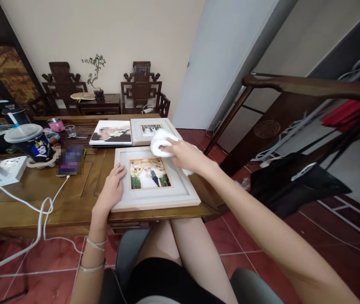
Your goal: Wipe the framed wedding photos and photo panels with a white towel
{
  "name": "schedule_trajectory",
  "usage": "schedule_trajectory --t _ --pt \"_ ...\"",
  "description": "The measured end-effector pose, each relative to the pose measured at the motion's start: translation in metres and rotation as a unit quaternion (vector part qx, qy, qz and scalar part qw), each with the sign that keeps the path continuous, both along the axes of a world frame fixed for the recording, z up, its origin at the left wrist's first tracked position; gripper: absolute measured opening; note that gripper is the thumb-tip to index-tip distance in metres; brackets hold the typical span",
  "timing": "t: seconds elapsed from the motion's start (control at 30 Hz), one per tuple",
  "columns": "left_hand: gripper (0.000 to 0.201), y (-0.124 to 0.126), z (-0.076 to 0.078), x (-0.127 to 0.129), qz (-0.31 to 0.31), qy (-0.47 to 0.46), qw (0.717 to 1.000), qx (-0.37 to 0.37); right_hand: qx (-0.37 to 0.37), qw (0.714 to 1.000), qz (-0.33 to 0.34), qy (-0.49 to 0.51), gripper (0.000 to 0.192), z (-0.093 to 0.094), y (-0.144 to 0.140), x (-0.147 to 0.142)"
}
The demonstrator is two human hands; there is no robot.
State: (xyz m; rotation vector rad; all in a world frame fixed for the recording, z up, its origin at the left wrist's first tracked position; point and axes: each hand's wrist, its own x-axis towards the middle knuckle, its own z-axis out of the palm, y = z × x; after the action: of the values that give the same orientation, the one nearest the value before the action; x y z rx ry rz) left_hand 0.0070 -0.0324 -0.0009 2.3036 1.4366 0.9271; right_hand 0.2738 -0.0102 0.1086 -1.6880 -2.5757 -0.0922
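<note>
Right hand [184,154]: grip grasping white cylindrical roll [160,141], twelve o'clock on pale-wood photo frame [150,174]. Left hand [112,188]: grip released, touching nine o'clock rim.

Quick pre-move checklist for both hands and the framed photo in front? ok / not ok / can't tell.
1. Left hand on the near frame: ok, fingers laid over its left edge.
2. Right hand holding the white roll: ok, over the frame's far side.
3. Near frame lying flat, picture up, on the table: ok.
4. Gap between near frame and far frame: cannot tell; edges look very close and the roll covers part.
5. Phone and lidded cup apart from the frame: ok, both off to the left.
6. Frame surface free of dust: cannot tell at this detail.
</note>
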Motion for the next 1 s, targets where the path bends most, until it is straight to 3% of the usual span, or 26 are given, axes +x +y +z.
schedule_trajectory --t 0.13,0.27,0.33,0.47,0.6,0.7,0.87,1.0 --pt "0.048 0.0 0.0 0.0 0.006 -0.015 1.0 0.001 -0.003 0.998 0.044 -0.033 0.066 -0.033 0.034 -0.01" --pt "0.048 0.001 0.0 0.002 0.009 -0.014 1.0 -0.002 -0.033 0.992 0.098 -0.067 0.061 -0.046 0.014 -0.009" --pt "0.048 0.001 -0.001 0.003 0.012 -0.009 1.0 0.001 -0.075 0.989 0.106 -0.064 0.06 -0.038 -0.013 -0.009" --pt "0.048 0.001 -0.002 0.003 0.014 0.0 1.0 0.008 -0.209 0.972 0.101 -0.045 0.061 -0.002 -0.072 -0.01" --pt "0.048 0.001 -0.004 0.002 0.01 0.001 1.0 0.014 -0.27 0.957 0.103 0.003 0.062 0.016 -0.096 -0.014" --pt "0.048 0.001 -0.004 0.001 0.004 0.0 1.0 0.013 -0.235 0.968 0.075 0.039 0.063 0.0 -0.083 -0.019" --pt "0.048 0.001 -0.003 -0.001 -0.004 -0.008 1.0 0.007 -0.128 0.986 0.062 0.087 0.067 -0.044 -0.027 -0.026" --pt "0.048 0.001 -0.003 -0.001 -0.003 -0.016 1.0 0.003 -0.019 0.996 0.042 0.08 0.056 -0.056 0.019 -0.034"
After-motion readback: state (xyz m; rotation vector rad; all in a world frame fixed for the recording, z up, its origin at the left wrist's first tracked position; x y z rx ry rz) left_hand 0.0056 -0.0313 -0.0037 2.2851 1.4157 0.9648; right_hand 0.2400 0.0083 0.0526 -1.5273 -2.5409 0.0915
